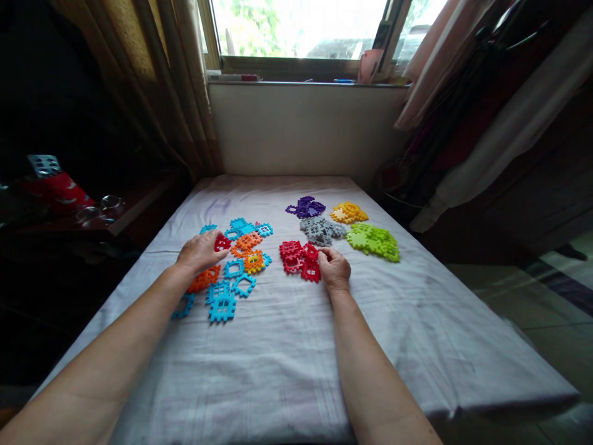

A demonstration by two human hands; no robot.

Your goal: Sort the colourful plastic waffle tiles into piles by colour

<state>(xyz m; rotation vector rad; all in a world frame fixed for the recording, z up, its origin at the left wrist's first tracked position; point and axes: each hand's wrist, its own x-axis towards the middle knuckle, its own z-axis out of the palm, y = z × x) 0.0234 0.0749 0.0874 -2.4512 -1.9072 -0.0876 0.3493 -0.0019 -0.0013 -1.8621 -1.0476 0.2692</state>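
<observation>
Head view: left hand [196, 252] nearly closed, red piece [222, 242] pinched at fingertips by the orange pieces [246, 243] and blue pieces [222, 309]. Right hand [336, 271] curled, fingertips at right edge of red pile [291, 256] on sheet [278, 371]; can't tell if gripping. Looks like a pick-up step; clean lift needs clearance from neighbours.

On the bench [278, 364], a spread of pieces [222, 309] lay left. Right of it sat the near pile [291, 257], the middle pile [315, 230] behind, then the far pile [309, 207]; the side pile [373, 241] and, behind that, the back pile [349, 212] lay further right.
</observation>
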